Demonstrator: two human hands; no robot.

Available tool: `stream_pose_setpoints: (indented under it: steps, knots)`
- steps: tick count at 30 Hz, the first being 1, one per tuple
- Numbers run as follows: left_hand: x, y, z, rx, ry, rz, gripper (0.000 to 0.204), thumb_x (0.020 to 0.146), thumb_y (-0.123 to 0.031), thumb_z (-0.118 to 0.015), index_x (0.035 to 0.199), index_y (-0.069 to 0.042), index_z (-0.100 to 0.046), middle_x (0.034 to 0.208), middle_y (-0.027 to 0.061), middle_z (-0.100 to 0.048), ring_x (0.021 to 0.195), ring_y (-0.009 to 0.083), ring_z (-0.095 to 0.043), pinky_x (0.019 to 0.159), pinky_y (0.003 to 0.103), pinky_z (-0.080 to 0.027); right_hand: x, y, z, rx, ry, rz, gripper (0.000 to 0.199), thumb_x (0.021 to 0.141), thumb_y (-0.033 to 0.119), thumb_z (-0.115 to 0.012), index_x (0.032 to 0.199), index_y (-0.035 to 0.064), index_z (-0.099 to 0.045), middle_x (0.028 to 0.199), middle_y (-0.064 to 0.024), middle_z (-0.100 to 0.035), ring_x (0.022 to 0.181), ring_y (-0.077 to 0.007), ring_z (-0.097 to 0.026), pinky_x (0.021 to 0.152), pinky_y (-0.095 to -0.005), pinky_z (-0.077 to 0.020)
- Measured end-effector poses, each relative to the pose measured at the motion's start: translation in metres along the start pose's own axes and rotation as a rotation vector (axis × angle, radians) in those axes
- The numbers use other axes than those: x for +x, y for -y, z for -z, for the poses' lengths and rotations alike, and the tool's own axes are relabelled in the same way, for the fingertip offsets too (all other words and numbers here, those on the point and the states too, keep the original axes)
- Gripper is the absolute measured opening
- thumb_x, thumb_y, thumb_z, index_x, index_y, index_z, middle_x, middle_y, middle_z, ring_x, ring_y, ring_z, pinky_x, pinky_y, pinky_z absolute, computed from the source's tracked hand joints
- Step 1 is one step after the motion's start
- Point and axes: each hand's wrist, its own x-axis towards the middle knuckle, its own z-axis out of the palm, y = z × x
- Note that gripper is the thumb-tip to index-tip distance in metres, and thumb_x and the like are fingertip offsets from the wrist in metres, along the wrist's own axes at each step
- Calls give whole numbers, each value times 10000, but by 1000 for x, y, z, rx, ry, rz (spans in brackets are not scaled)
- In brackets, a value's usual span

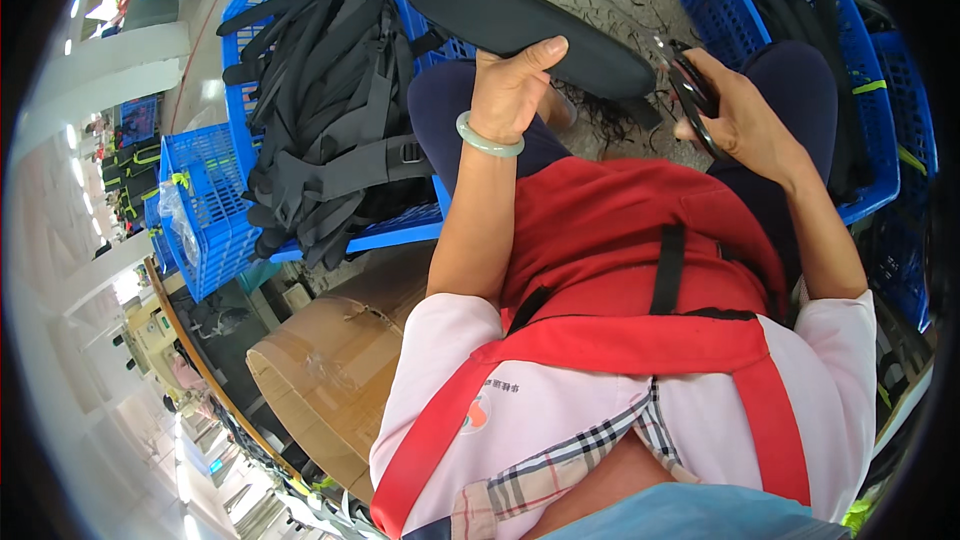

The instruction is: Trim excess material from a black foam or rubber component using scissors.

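Left hand (515,85) clamps the long black padded fabric strap (520,10) — right hand (735,110) closed around black-handled scissors (688,88).

At ten o'clock we see a blue crate (215,195) heaped with black straps (325,100). At two o'clock stands a second blue crate (735,0) holding more dark pieces. A cardboard box (335,370) sits at seven o'clock. Thread scraps (600,0) litter the grey floor at twelve o'clock. A red apron (610,270) fills the centre
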Motion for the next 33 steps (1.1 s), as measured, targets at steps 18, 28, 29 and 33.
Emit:
stream_pose_setpoints:
  steps: [18, 28, 29, 33]
  knots:
    - [-2, 5, -8, 51, 5, 18, 266, 771, 137, -665, 959, -52, -672, 919, 47, -674, 857, 165, -651, 794, 296, -527, -13, -15, 8, -180, 32, 51, 659, 698, 429, -783, 1087, 1, -467, 746, -124, -460, 662, -269, -430, 624, -364, -396]
    - [-1, 5, -10, 34, -49, 28, 253, 761, 135, -676, 943, -41, -665, 893, 51, -674, 828, 164, -659, 763, 290, -541, -8, -24, -2, -129, 13, 55, 632, 737, 450, -761, 1065, -19, -494, 695, -158, -450, 619, -258, -439, 581, -352, -383]
    - [-2, 6, -11, 37, -48, 29, 253, 761, 135, -676, 943, -41, -665, 893, 51, -674, 828, 164, -659, 763, 290, -541, -7, -25, -4, -162, -31, 129, 630, 744, 460, -753, 1059, -20, -495, 691, -165, -455, 617, -271, -440, 576, -353, -383]
    - [-4, 6, -14, 40, -43, 49, 243, 757, 135, -682, 925, -41, -668, 883, 49, -676, 825, 161, -661, 762, 289, -542, -5, -21, -7, -152, -37, 155, 627, 756, 473, -739, 1050, -23, -493, 691, -176, -464, 622, -296, -441, 576, -367, -386]
